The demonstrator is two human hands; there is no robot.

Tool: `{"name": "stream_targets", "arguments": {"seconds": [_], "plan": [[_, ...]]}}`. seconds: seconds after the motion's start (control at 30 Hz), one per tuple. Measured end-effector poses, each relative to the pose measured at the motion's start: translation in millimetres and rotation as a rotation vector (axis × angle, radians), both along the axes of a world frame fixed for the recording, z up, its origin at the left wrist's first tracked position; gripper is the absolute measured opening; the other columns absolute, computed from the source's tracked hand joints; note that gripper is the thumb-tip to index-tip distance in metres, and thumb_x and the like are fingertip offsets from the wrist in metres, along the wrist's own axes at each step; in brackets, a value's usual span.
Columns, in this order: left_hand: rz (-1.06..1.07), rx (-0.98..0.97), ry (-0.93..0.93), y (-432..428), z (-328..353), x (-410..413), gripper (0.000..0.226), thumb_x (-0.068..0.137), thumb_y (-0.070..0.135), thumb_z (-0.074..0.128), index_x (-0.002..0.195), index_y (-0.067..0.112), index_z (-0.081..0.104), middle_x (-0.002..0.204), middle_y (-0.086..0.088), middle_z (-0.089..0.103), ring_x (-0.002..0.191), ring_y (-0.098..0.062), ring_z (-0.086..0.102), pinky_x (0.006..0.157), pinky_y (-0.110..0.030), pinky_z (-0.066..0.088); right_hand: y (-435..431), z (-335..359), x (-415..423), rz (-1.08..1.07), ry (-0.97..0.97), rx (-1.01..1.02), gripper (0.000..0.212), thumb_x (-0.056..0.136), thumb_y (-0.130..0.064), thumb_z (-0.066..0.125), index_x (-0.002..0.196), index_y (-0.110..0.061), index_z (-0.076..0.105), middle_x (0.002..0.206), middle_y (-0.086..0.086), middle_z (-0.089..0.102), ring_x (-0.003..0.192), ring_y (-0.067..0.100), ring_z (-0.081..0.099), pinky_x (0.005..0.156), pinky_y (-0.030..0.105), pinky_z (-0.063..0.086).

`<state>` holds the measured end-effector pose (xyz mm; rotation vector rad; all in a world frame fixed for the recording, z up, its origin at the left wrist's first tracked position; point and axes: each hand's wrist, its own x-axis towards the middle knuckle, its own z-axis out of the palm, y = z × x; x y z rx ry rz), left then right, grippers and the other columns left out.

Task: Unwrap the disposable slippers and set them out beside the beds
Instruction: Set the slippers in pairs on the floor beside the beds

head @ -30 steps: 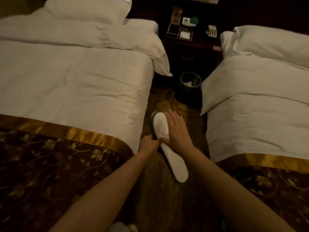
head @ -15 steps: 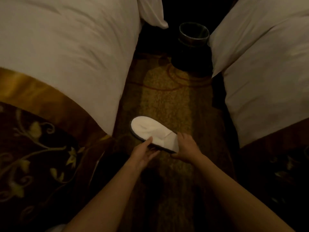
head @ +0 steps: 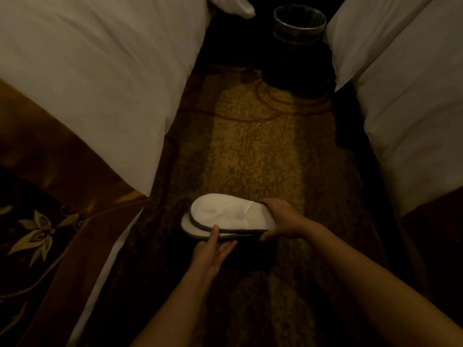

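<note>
Two white disposable slippers (head: pixel 225 214) with grey edging lie stacked, toes pointing left, low over the patterned carpet between the two beds. The lower slipper (head: pixel 186 225) peeks out at the left under the upper one. My right hand (head: pixel 283 219) grips the heel end of the stack. My left hand (head: pixel 215 249) touches the near edge, thumb on top and fingers underneath. No wrapper is visible on them.
The left bed (head: pixel 95 71) has white bedding and a brown and gold runner (head: pixel 45 221). The right bed (head: pixel 413 96) stands across the carpet aisle (head: pixel 253 151). A dark waste bin (head: pixel 299 23) sits at the far end of the aisle.
The view has dropped closer to the floor. The slippers have come down toward the carpet, and the lower one now shows sliding out from under the upper one.
</note>
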<state>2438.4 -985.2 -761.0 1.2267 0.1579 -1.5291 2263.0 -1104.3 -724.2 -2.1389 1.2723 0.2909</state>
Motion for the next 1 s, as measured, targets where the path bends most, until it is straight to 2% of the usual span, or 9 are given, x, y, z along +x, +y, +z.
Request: {"name": "stream_targets", "arguments": {"seconds": [0.17,0.3,0.37,0.47,0.57,0.73,0.87,0.93,1.0], "plan": [[-0.006,0.083,-0.022,8.0,-21.2,20.3,0.035,0.093,0.019,0.053,0.124,0.004,0.045,0.115,-0.02,0.054,0.09,-0.03,0.059,0.086,-0.038,0.049,-33.5,-21.8,-7.1,-0.081,-0.033,-0.04,0.108,0.059,-0.051,0.08,0.143,-0.019,0.022,0.149,0.007,0.027,0.136,0.025,0.023,0.111,0.038,0.024],[-0.07,0.176,-0.004,22.2,-25.5,20.2,0.025,0.092,0.012,0.055,0.113,0.001,0.049,0.097,-0.018,0.061,0.085,-0.032,0.06,0.054,-0.034,0.06,-50.6,-47.5,-9.5,-0.129,0.048,-0.15,0.106,0.061,-0.044,0.08,0.144,-0.017,0.02,0.15,0.008,0.026,0.137,0.027,0.024,0.113,0.038,0.022],[-0.118,0.208,0.014,25.6,-25.1,16.6,0.021,0.092,0.011,0.055,0.109,0.001,0.05,0.096,-0.019,0.061,0.084,-0.033,0.06,0.048,-0.034,0.059,-57.6,-60.7,-3.8,-0.109,0.073,-0.205,0.104,0.062,-0.041,0.08,0.144,-0.015,0.021,0.149,0.01,0.028,0.136,0.027,0.025,0.114,0.037,0.019],[-0.178,0.223,0.041,25.6,-24.2,16.0,0.016,0.091,0.009,0.055,0.105,0.002,0.053,0.098,-0.02,0.062,0.085,-0.034,0.061,0.047,-0.035,0.059,-68.5,-76.7,3.9,-0.09,0.102,-0.237,0.101,0.064,-0.037,0.079,0.143,-0.014,0.021,0.148,0.01,0.029,0.137,0.027,0.026,0.116,0.038,0.015],[-0.183,0.236,0.047,22.8,-22.1,19.0,0.011,0.091,0.009,0.055,0.1,0.003,0.053,0.099,-0.02,0.061,0.086,-0.034,0.061,0.047,-0.035,0.059,-76.5,-87.5,3.6,-0.087,0.13,-0.196,0.105,0.067,-0.04,0.077,0.146,-0.012,0.013,0.153,0.011,0.02,0.142,0.028,0.016,0.118,0.041,0.008],[-0.181,0.255,0.053,19.3,-20.8,15.3,0.024,0.091,0.009,0.056,0.113,0.004,0.048,0.1,-0.021,0.059,0.085,-0.035,0.06,0.048,-0.036,0.059,-73.7,-91.7,-8.1,-0.094,0.189,-0.137,0.111,0.073,-0.053,0.069,0.148,-0.011,-0.001,0.159,0.009,-0.001,0.145,0.027,0.001,0.118,0.041,0.001],[-0.153,0.23,0.046,15.1,-17.6,9.3,0.027,0.091,0.007,0.055,0.115,0.002,0.046,0.098,-0.021,0.058,0.085,-0.035,0.06,0.049,-0.037,0.06,-55.4,-70.0,2.3,-0.016,0.067,-0.225,0.107,0.076,-0.059,0.06,0.148,-0.011,-0.002,0.158,0.01,-0.005,0.146,0.026,-0.002,0.117,0.04,0.001],[-0.137,0.234,0.039,12.1,-15.1,8.5,0.03,0.091,0.008,0.055,0.119,0.002,0.046,0.102,-0.021,0.058,0.087,-0.035,0.059,0.053,-0.04,0.06,-38.1,-50.5,17.1,0.062,-0.037,-0.112,0.106,0.076,-0.06,0.06,0.148,-0.013,-0.001,0.159,0.009,-0.004,0.146,0.024,-0.002,0.117,0.037,0.004],[-0.132,0.232,0.059,8.9,-10.2,8.1,0.035,0.092,0.01,0.053,0.125,0.001,0.045,0.111,-0.023,0.058,0.088,-0.035,0.06,0.052,-0.039,0.06,-15.0,-32.6,35.3,0.228,-0.012,0.03,0.11,0.072,-0.064,0.062,0.148,-0.013,0.002,0.159,0.009,-0.003,0.146,0.024,0.0,0.117,0.036,0.007]]}}
